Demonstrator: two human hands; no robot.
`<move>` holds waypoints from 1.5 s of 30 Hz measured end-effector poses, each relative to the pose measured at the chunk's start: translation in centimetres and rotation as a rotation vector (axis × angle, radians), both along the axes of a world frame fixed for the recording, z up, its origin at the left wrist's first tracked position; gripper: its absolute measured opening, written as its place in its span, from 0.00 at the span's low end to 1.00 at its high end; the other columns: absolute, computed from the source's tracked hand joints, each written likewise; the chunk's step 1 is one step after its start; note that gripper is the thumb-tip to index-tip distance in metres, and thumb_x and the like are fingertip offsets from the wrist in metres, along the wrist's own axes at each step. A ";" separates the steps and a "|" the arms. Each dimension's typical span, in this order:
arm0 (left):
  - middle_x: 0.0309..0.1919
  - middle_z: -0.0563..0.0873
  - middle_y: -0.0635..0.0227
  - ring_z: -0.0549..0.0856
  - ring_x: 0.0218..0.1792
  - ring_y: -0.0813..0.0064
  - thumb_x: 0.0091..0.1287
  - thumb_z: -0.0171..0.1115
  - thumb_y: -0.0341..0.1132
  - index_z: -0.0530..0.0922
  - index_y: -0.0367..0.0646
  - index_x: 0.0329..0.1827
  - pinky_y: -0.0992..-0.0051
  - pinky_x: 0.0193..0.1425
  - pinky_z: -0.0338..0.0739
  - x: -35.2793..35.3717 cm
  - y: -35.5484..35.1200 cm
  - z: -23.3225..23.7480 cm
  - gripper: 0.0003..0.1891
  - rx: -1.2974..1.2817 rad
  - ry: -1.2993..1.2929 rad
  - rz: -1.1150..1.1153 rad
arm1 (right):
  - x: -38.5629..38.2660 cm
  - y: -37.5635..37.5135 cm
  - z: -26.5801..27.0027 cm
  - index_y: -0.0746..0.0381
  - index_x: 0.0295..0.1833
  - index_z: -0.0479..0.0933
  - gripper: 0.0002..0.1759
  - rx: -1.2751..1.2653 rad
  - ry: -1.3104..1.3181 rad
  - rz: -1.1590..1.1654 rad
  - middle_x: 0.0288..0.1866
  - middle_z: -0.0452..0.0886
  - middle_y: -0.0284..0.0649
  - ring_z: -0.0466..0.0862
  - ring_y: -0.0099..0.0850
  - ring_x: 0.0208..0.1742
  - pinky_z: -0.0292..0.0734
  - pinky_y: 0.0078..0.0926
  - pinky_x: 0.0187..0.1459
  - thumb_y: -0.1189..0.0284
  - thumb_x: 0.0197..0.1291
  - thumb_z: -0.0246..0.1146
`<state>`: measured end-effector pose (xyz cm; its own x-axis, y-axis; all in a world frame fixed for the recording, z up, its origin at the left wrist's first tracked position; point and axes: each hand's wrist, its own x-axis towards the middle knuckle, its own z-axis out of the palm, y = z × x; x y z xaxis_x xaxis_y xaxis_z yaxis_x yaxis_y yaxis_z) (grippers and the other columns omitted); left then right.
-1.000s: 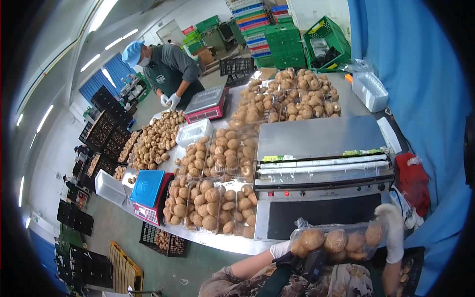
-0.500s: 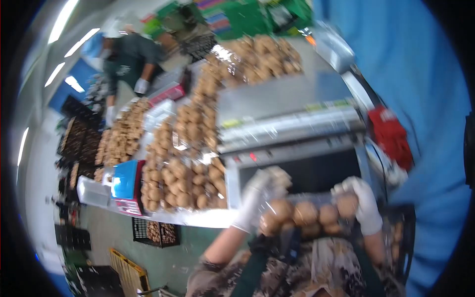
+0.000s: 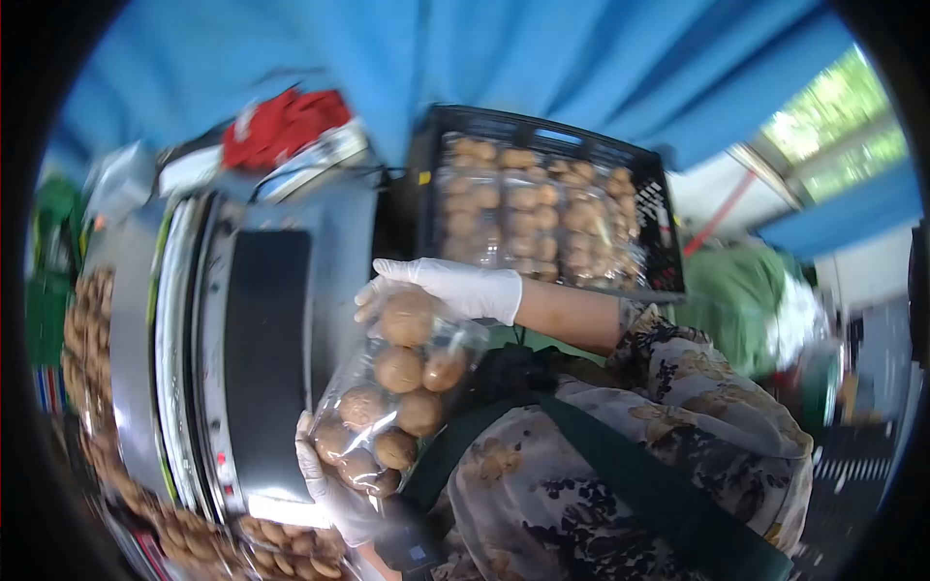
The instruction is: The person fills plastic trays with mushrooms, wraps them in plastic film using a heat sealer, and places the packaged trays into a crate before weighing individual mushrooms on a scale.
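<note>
A clear-film pack of round brown mushrooms [image 3: 399, 370] is held in front of my body, slanting over the front edge of the machine. My white-gloved right hand [image 3: 441, 284] grips its upper end, thumb and fingers around the film. At the lower end, my left hand [image 3: 322, 482], also gloved in white, holds the pack's side; part of that hand is hidden. Left of the pack lies the machine's flat black plate [image 3: 268, 358]. Beyond my right forearm, a black crate [image 3: 552, 126] contains several similar wrapped packs.
More mushroom packs [image 3: 281, 557] lie at the lower left beside the machine. A red cloth [image 3: 283, 128] rests behind the machine near a blue curtain [image 3: 494, 58]. Green sacking [image 3: 731, 300] stands right of the crate.
My view has swung right, from the table of packs toward the crate. Both hands still hold the pack, which now appears turned more upright in the view.
</note>
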<state>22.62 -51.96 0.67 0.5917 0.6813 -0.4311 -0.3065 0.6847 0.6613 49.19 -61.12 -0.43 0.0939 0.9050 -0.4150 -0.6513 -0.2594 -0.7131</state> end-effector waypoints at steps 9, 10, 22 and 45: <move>0.59 0.75 0.62 0.76 0.58 0.68 0.75 0.48 0.50 0.64 0.42 0.69 0.67 0.63 0.73 11.6 -4.8 -1.7 0.26 0.175 -0.042 -0.285 | 3.6 -12.6 -2.1 0.63 0.61 0.72 0.24 0.279 0.145 -0.793 0.58 0.78 0.40 0.78 0.31 0.58 0.74 0.32 0.60 0.58 0.69 0.57; 0.60 0.75 0.62 0.76 0.59 0.67 0.75 0.48 0.50 0.65 0.42 0.68 0.66 0.64 0.72 13.6 -6.1 -2.4 0.26 0.179 -0.063 -0.293 | 5.2 -14.4 -2.5 0.64 0.60 0.73 0.24 0.255 0.111 -0.842 0.58 0.79 0.40 0.79 0.32 0.57 0.75 0.33 0.59 0.58 0.68 0.58; 0.71 0.66 0.56 0.67 0.70 0.64 0.71 0.56 0.33 0.61 0.40 0.73 0.68 0.72 0.60 30.3 -24.3 -10.2 0.28 0.741 -0.100 -1.136 | 28.7 -40.9 -6.0 0.64 0.51 0.79 0.20 -0.290 -0.208 -0.797 0.47 0.83 0.36 0.80 0.25 0.47 0.77 0.26 0.52 0.59 0.62 0.66; 0.70 0.66 0.53 0.62 0.72 0.49 0.66 0.55 0.52 0.70 0.50 0.68 0.52 0.76 0.50 33.4 -30.9 -14.5 0.29 1.986 -0.221 -1.387 | 26.5 -40.6 -13.8 0.60 0.47 0.80 0.15 -0.758 -1.883 -0.556 0.47 0.82 0.44 0.81 0.43 0.49 0.77 0.37 0.50 0.62 0.65 0.54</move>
